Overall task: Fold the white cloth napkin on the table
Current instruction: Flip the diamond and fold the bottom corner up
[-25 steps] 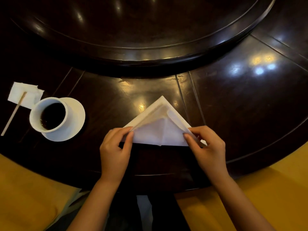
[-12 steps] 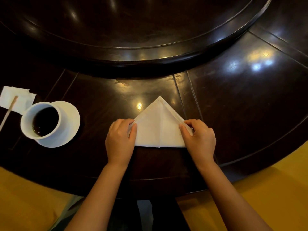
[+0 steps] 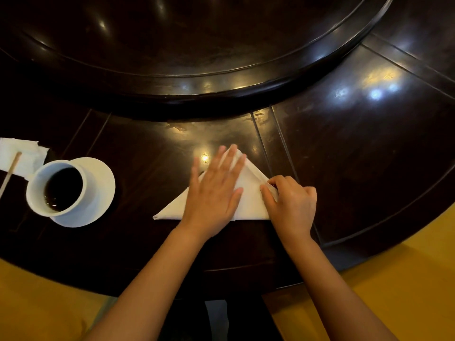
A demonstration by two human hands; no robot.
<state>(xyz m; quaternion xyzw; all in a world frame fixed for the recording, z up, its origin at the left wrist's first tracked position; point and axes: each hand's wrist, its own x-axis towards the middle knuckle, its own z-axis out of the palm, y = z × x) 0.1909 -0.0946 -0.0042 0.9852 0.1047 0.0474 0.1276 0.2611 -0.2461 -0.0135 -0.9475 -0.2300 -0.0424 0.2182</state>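
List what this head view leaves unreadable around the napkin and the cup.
- Napkin: its middle and creases lie under the flat left hand; its right corner is covered by the right hand.
- Left hand's fingers: motion-blurred.
- Stir stick: lower end cut by the left edge.
- Cup: handle not visible.
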